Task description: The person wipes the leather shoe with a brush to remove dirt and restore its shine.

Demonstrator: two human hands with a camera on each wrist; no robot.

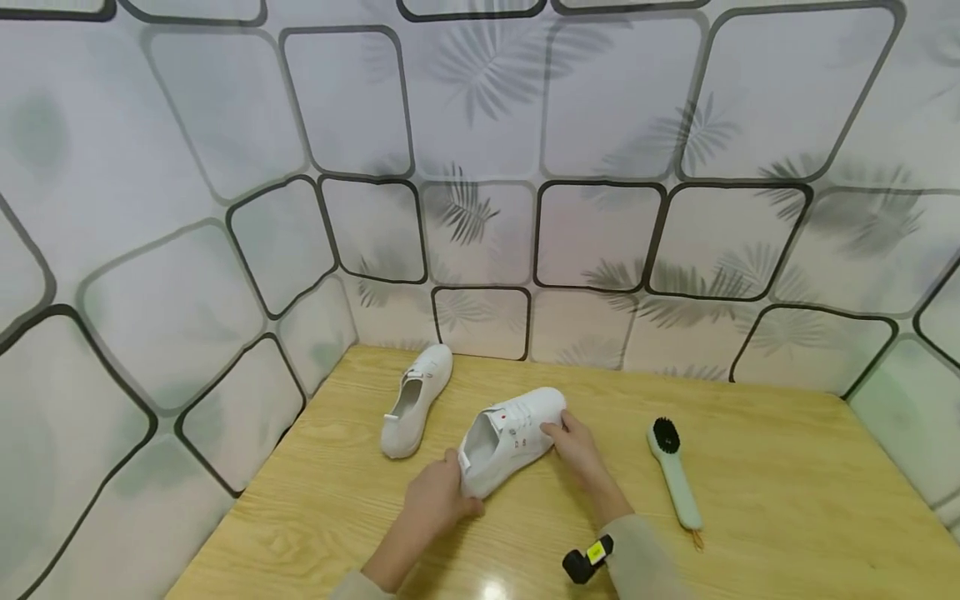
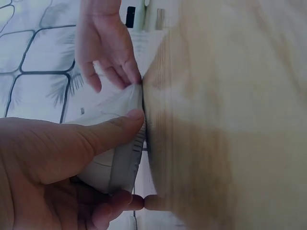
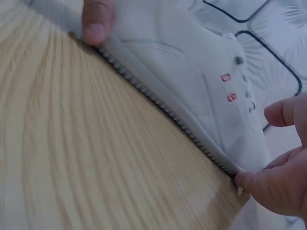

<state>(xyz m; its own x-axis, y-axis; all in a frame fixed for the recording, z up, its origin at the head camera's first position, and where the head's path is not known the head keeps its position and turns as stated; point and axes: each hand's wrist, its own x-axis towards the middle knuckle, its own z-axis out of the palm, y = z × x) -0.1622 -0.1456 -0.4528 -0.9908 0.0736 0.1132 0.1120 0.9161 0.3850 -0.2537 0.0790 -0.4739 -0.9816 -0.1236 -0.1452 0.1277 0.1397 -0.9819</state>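
Note:
A white lace-up shoe [image 1: 517, 437] is at mid-table, its opening toward my left hand and its toe toward my right. My left hand [image 1: 438, 492] grips it at the heel, and the left wrist view shows the thumb [image 2: 115, 132] on one side with fingers curled beneath. At the toe, my right hand [image 1: 577, 446] touches the shoe. In the right wrist view one fingertip [image 3: 244, 181] meets the sole edge while another digit stands apart. The shoe's sole [image 3: 163, 105] lies close along the tabletop. Red marks show on its side.
The matching white shoe [image 1: 420, 396] stands behind and to the left. A pale green brush [image 1: 677, 483] with black bristles and an orange cord lies right of my right hand. The wooden table [image 1: 810, 483] meets patterned walls [image 1: 480, 233] at the back and sides.

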